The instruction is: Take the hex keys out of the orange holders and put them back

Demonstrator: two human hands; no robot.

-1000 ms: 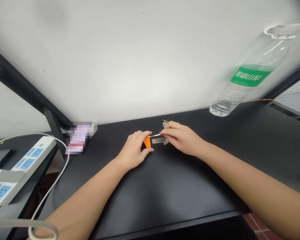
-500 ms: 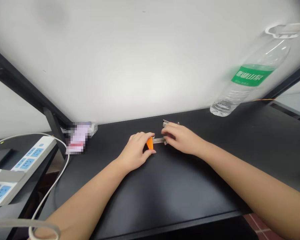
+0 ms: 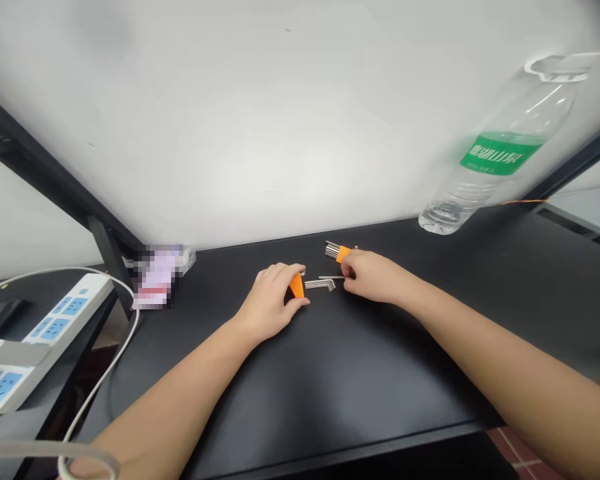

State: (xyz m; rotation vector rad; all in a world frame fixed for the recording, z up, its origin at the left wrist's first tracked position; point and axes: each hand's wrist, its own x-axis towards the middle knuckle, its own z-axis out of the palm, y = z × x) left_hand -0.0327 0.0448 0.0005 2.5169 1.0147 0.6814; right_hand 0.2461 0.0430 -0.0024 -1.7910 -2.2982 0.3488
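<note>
My left hand [image 3: 271, 301] grips an orange holder [image 3: 297, 286] between thumb and fingers. Several bent silver hex keys [image 3: 321, 285] stick out of its right side. My right hand [image 3: 373, 275] is closed on a single thin hex key [image 3: 331, 277], whose straight end points left just above the others. Behind my right fingers a second orange holder [image 3: 343, 254] with several silver keys [image 3: 331, 251] lies on the black tabletop [image 3: 340, 373], its right part hidden by that hand.
A large clear bottle [image 3: 503, 153] with a green label leans at the back right against the white wall. To the left are a pixelated item [image 3: 156, 277], a white power strip [image 3: 55, 333] and a white cable [image 3: 130, 327]. Black frame bars stand at both sides.
My right hand has moved right, away from the keys in the left holder, with one key now in its fingers. The second orange holder has come into view. My left hand has barely moved.
</note>
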